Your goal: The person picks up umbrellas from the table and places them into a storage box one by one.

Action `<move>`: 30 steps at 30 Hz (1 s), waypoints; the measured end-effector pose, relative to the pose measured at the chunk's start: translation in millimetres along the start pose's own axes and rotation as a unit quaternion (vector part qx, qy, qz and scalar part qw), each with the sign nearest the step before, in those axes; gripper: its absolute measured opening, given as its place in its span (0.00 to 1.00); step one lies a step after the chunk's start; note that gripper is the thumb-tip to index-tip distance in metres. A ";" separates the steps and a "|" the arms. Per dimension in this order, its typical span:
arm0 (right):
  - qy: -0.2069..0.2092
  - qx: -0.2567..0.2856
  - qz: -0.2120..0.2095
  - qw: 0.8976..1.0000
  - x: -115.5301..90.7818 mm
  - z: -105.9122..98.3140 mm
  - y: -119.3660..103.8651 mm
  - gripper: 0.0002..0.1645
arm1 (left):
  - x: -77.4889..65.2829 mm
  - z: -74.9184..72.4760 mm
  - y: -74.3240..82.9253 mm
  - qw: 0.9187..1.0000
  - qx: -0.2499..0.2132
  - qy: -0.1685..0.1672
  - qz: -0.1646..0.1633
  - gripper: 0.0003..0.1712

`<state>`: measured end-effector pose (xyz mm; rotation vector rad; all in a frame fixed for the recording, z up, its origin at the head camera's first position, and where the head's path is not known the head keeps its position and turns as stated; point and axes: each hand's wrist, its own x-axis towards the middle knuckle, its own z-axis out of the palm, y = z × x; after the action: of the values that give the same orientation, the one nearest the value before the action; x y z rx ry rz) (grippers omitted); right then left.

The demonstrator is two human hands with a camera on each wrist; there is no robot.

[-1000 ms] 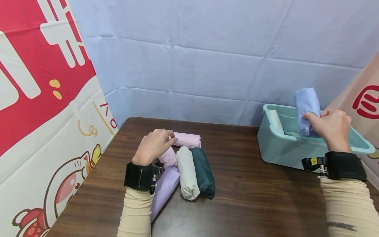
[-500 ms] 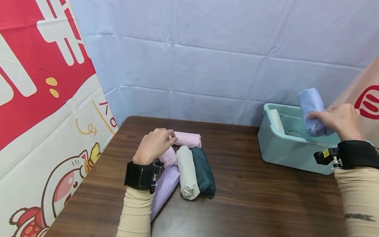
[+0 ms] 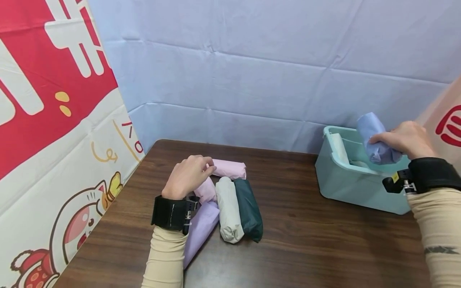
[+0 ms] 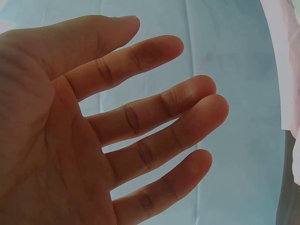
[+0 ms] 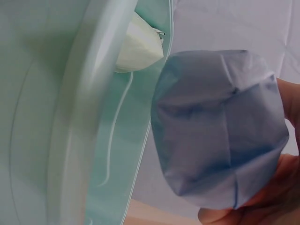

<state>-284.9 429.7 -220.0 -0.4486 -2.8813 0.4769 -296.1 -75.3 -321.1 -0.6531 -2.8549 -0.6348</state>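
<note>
My right hand (image 3: 410, 138) grips a blue folded umbrella (image 3: 371, 130) over the bin, tilted with its upper end leaning left. In the right wrist view the creased end of the blue umbrella (image 5: 220, 131) faces the camera, beside the bin's rim. My left hand (image 3: 189, 176) hovers with relaxed fingers near a pink folded umbrella (image 3: 230, 169); the left wrist view shows nothing in its palm. Close by lie a second pink folded umbrella (image 3: 206, 191), a purple one (image 3: 201, 230), a pale grey one (image 3: 229, 212) and a dark green one (image 3: 248, 210). Arm and wristband partly hide the purple umbrella.
The pale teal bin (image 3: 356, 184) stands on the right of the brown wooden table (image 3: 306, 248). Inside it, a whitish folded umbrella (image 3: 339, 148) leans at the left end. A blue cloth (image 3: 252, 80) hangs behind, with printed cloth at both sides.
My right hand moved right with the blue umbrella, then slightly back left and lower, and the umbrella tilts more. My left hand and the umbrellas on the table have stayed put.
</note>
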 end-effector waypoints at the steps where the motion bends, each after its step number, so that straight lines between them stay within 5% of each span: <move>1: -0.003 -0.003 0.001 1.000 1.2 0.3 -0.7 0.36 | 0.2 0.1 -0.1 1.000 0.000 0.001 0.000 0.13; 19: -0.072 -0.037 -0.049 0.995 19.2 0.0 3.0 0.29 | 0.8 0.3 -0.5 1.000 0.000 -0.005 -0.007 0.13; 30: -0.129 -0.042 -0.063 0.989 31.1 14.5 -21.5 0.24 | -2.2 -2.9 -8.7 1.000 0.001 -0.007 -0.009 0.13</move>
<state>-323.1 416.2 -222.0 -0.2294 -3.1639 0.4231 -297.8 -84.5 -322.2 -0.6339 -2.8768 -0.6316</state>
